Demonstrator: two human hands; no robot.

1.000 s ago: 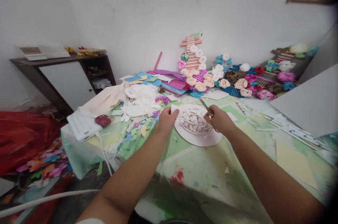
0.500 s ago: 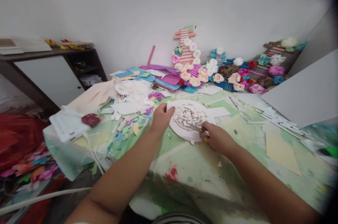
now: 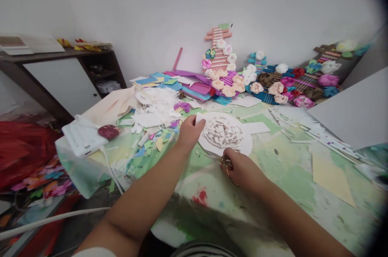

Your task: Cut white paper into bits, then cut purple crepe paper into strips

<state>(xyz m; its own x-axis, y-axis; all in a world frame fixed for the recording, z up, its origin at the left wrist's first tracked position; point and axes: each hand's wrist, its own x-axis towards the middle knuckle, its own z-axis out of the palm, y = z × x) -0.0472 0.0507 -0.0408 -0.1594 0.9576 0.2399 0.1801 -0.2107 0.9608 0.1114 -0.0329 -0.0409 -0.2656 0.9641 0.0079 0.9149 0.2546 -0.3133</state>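
A round white board [image 3: 247,144] lies on the table, with a heap of small cut white paper pieces [image 3: 224,131] on it. My left hand [image 3: 190,131] pinches the board's upper left edge between thumb and fingers. In my right hand [image 3: 241,164] is a pair of scissors [image 3: 226,161], the fingers wrapped around its handles. Its blades point left, just off the board's near edge. A white strip [image 3: 257,127] sticks out from the board's right side; whether it is joined to it I cannot tell.
Tangled white strips [image 3: 160,103] and coloured paper scraps [image 3: 154,142] lie to the left. A white device [image 3: 80,137] with a cable stands at the left edge. Crepe-flower crafts [image 3: 222,63] lean on the wall. Thin white sticks [image 3: 330,142] and yellow paper [image 3: 332,178] lie right.
My right hand has drawn the scissors from over the paper pieces to the board's near edge, left and toward me. The left hand keeps its hold. The whole view has shifted slightly.
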